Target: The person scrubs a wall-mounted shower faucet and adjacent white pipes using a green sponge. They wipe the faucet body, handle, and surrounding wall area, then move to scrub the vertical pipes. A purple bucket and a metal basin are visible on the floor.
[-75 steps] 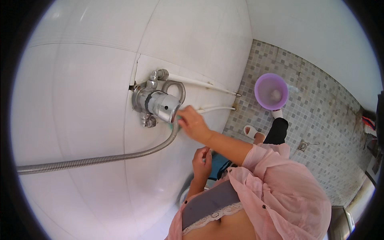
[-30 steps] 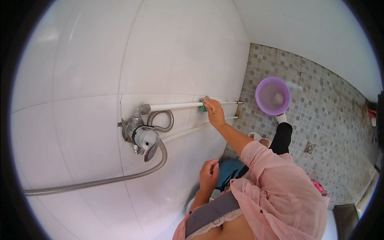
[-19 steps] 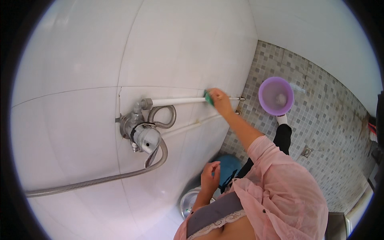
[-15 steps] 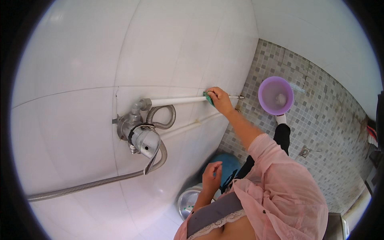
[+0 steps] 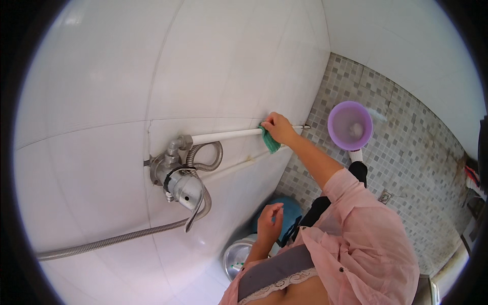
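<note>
A white pipe point(image 5: 226, 135) runs along the tiled wall from the metal mixer tap point(image 5: 182, 187) to the far right. My right hand point(image 5: 279, 127) is closed round this pipe near its far end, gripping a green cloth point(image 5: 271, 142) against it. Part of the cloth hangs below the pipe; the rest is hidden under my fingers. My left hand point(image 5: 269, 222) is held in the air close to my body, fingers loosely bent and thumb apart, with nothing in it.
On the mosaic floor point(image 5: 406, 152) stands a purple bucket point(image 5: 350, 147) with cloudy water and a pale lump inside. A blue tub point(image 5: 290, 213) and a metal basin point(image 5: 231, 259) sit below my left hand. A flexible metal hose point(image 5: 117, 235) crosses the wall. A floor drain point(image 5: 385, 196) lies right.
More of the green cloth now hangs below the pipe under my right hand. My left hand stays nearly where it was. The whole view has shifted slightly.
</note>
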Tool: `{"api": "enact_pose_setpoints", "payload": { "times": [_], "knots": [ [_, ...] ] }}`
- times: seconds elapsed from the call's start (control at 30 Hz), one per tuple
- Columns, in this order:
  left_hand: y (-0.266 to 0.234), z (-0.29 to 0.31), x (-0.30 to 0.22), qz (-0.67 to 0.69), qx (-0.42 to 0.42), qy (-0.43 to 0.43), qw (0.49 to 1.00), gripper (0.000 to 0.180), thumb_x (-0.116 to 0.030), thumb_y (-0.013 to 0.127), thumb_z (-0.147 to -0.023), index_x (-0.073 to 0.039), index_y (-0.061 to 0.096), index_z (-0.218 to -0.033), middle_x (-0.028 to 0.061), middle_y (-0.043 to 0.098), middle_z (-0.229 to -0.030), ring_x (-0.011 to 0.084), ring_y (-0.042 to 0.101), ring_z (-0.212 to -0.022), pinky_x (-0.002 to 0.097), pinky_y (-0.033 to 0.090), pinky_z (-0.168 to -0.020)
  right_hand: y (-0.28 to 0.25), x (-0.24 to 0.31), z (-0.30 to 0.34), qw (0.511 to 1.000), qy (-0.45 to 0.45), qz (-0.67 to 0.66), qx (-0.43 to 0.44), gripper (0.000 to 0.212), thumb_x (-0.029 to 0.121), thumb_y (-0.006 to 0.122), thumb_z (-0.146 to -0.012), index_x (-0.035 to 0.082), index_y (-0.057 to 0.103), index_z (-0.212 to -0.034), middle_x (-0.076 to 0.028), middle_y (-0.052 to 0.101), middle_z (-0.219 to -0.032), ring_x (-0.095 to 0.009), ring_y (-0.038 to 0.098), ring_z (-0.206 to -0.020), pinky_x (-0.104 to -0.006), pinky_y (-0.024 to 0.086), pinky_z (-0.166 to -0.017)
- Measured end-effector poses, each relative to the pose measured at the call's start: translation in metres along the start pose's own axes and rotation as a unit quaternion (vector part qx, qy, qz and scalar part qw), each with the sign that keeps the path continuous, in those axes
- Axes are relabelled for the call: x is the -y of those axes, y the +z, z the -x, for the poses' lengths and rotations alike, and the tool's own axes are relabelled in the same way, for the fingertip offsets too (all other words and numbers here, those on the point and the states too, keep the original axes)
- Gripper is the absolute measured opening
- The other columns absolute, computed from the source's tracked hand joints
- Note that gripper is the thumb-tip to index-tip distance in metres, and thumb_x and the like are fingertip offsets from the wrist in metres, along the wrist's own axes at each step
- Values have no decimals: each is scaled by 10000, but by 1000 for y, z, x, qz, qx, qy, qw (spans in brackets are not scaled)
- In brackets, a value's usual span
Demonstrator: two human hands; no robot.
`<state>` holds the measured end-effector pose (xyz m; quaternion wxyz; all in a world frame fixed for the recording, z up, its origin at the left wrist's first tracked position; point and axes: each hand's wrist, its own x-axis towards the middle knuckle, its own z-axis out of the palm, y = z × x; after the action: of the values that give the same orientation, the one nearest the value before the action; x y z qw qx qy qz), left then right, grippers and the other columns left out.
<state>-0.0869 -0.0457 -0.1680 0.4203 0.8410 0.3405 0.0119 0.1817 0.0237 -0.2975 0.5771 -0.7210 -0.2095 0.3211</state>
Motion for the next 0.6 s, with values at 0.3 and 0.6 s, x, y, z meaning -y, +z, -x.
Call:
{"api": "enact_pose_setpoints", "payload": {
  "times": [0.3, 0.6],
  "knots": [
    [1, -12, -4, 29, -5, -12, 1000, 161, -87, 620, -927, -21, 650, -1071, 94, 657, -947, 168, 653, -823, 289, 524, -746, -16, -49, -11, 999, 14, -36, -12, 241, 252, 570, -964, 12, 563, -978, -173, 633, -862, -304, 625, -824, -386, 495, -753],
    [4, -5, 5, 25, 17, -31, 999, 157, -81, 620, -924, -26, 655, -1066, 96, 657, -974, 175, 657, -841, 287, 526, -754, 3, -12, -2, 993, 110, -51, 18, 364, 345, 614, -949, -10, 539, -987, -164, 601, -794, -284, 599, -746, -381, 478, -693]
  ]
}}
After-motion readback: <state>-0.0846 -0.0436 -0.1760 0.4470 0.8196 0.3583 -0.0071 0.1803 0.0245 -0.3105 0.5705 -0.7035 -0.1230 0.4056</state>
